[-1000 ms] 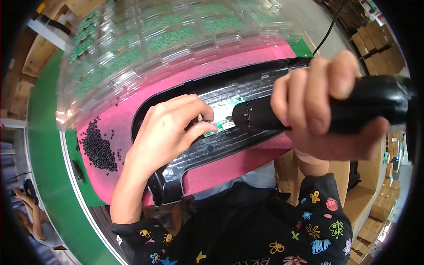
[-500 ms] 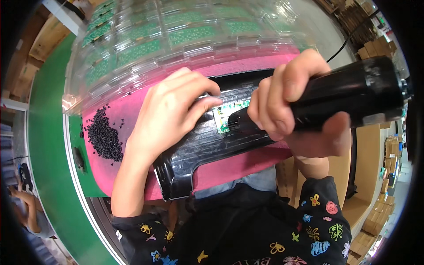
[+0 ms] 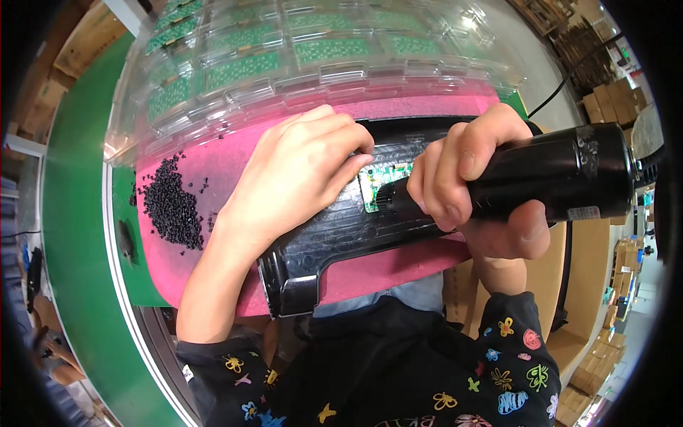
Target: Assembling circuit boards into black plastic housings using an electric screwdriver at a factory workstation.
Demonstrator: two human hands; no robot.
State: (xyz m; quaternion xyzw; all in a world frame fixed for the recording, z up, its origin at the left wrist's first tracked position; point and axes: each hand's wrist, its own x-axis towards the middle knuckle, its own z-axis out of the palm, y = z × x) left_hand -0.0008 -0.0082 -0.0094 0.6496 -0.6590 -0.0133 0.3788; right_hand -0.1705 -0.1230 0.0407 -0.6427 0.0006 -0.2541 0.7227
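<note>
A long black plastic housing [image 3: 341,245] lies across the pink mat [image 3: 356,281]. Set into it is a small green circuit board [image 3: 371,186], partly covered by my hands. My right hand [image 3: 473,178] is wrapped round a thick black electric screwdriver [image 3: 555,174], held tilted. Its ribbed black nose [image 3: 391,198] points at the board; whether the tip touches a screw is hidden. My left hand [image 3: 302,167] rests on the housing at the board's upper left edge. Its thumb and forefinger are drawn together there, and what is between them cannot be made out.
A heap of small black screws [image 3: 171,206] lies on the mat's left side. Clear plastic trays [image 3: 284,53] with green circuit boards stand behind the housing. A dark oval object [image 3: 125,238] sits on the green table [image 3: 78,164]. Cardboard boxes [image 3: 615,103] are stacked far right.
The view has shifted a little, so the housing and mat appear farther right. The screwdriver's rear end sits slightly lower. Both hands keep their places at the board.
</note>
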